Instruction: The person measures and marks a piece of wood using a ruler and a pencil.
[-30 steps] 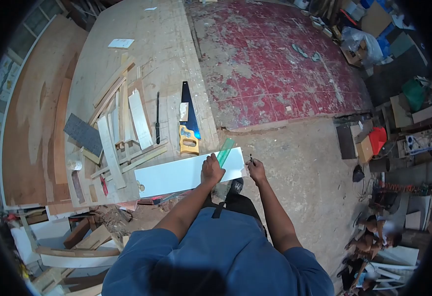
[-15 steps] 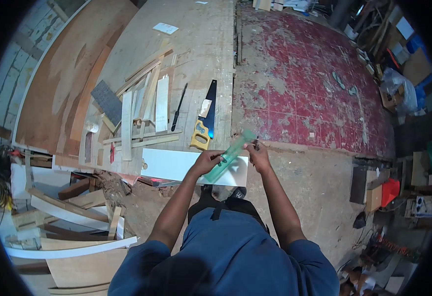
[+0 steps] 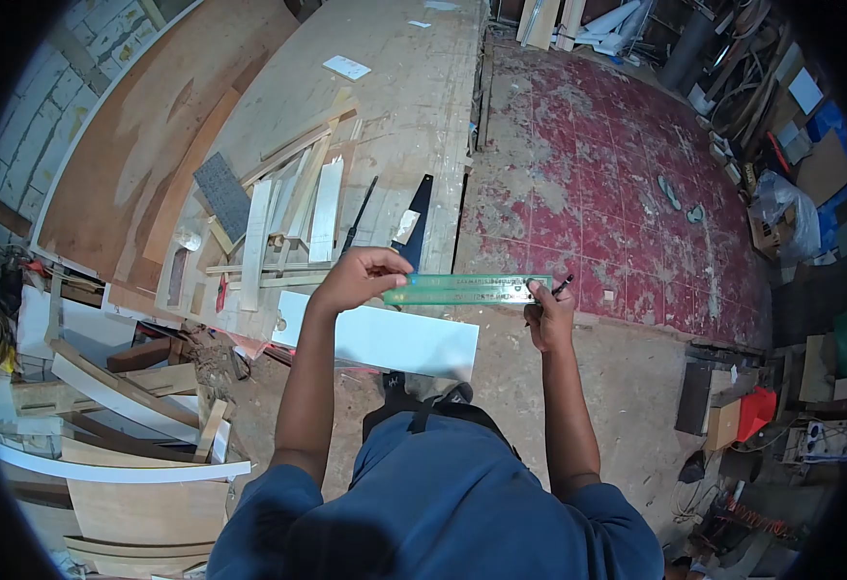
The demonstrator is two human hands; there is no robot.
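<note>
A green see-through ruler (image 3: 472,289) is held level above the white board (image 3: 375,338). My left hand (image 3: 358,278) pinches its left end, fingers closed. At the other end my right hand (image 3: 549,319) grips the ruler between thumb and fingers, with a thin dark pen-like stick (image 3: 564,286) poking out of the same hand. The white board lies below my hands, close to my feet. Beyond the left hand lies a handsaw (image 3: 422,213) with a dark blade; its handle is mostly hidden. A slim dark file-like tool (image 3: 361,213) rests to its left.
Wood strips (image 3: 325,211) and a grey block (image 3: 220,195) are piled on the wooden worktop (image 3: 394,87). Offcuts (image 3: 133,416) are stacked at lower left. On the red floor (image 3: 588,174) lie two slippers (image 3: 670,193). Boxes (image 3: 723,406) stand at right.
The ruler has turned from slanted to level and moved up, away from my body. My left hand has shifted left to its end, and my right hand has moved right.
</note>
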